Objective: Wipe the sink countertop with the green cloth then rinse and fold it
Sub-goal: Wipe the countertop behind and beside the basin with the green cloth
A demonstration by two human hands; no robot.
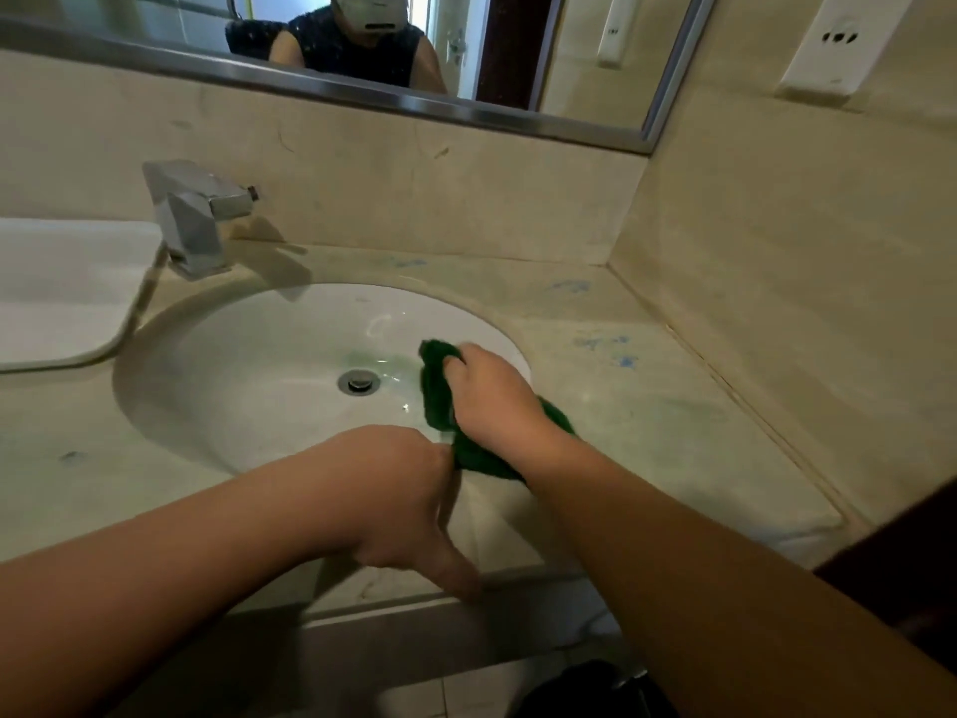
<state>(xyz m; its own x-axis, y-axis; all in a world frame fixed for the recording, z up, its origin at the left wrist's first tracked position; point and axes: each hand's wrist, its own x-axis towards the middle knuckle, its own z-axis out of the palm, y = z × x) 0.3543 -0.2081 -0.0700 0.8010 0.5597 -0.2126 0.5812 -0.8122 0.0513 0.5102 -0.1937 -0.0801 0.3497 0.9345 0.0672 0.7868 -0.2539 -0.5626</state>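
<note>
Green cloth (440, 401) bunched, draped over the sink (248, 386) rim at roughly 4 o'clock from the drain (357, 381); one end hangs into the basin, the other lies on the countertop (673, 422). Right hand (489, 391) on top of the cloth, fingers curled and clenched round the upper wad. Left hand (399, 500) at 6 o'clock of the basin, on the front edge of the counter, thumb pointing down over the lip; its fingers reach the lower end of the cloth, but whether they pinch it I cannot tell, hidden behind the hand. Greenish water pooled just right of the drain. Faucet (194, 220) at 11 o'clock, no stream visible. Blue smears (606, 344) on the countertop at 2 to 3 o'clock of the basin. White tray-like piece (67, 292) at 9 o'clock. Mirror (362, 49) above the backsplash shows the person's dark sleeveless top.
</note>
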